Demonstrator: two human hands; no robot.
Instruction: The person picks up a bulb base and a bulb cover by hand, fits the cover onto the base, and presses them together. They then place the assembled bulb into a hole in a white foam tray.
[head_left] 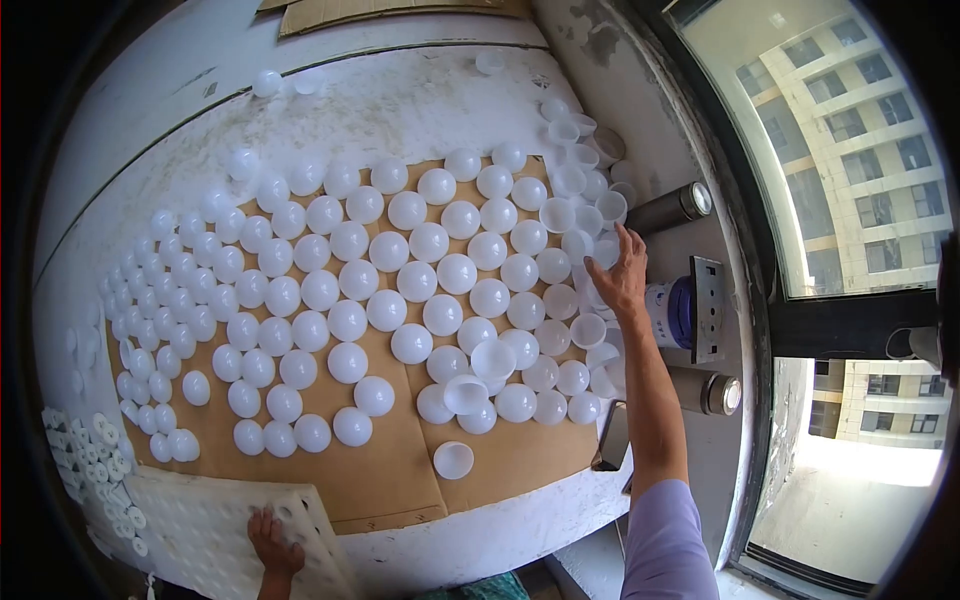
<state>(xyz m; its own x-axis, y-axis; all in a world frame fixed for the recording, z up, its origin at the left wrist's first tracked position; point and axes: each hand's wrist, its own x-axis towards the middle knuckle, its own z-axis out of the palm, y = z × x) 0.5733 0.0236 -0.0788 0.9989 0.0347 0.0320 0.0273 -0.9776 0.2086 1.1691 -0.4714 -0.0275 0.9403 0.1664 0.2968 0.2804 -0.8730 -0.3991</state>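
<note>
Half-shells [388, 250] of white plastic lay dome-up in close rows over the cardboard sheet [390, 470] in front of you, covering most of it from the far left to the right edge. Along that right edge, toward the window [850, 150], a looser heap of upturned shells [588, 330] sat open side up, some leaning on one another. Your right hand [622, 275] was stretched out over this heap, palm down, with the fingers [626, 240] spread and nearly straight, their tips among the upturned shells. It had closed on nothing that could be seen.

Your left hand [272, 545] was low at the near edge, resting on a white perforated sheet [215, 540] with the fingers lying loosely on top. Whether it gripped the sheet or only pressed on it could not be told.

Just beyond your right hand stood a blue-and-white container [672, 312], between two metal cylinders [668, 210] lying on the sill. One single shell [453, 459] sat apart from the rows, near the front edge of the cardboard. Small white rings [85, 455] were clustered at the far left, beside the perforated sheet.
</note>
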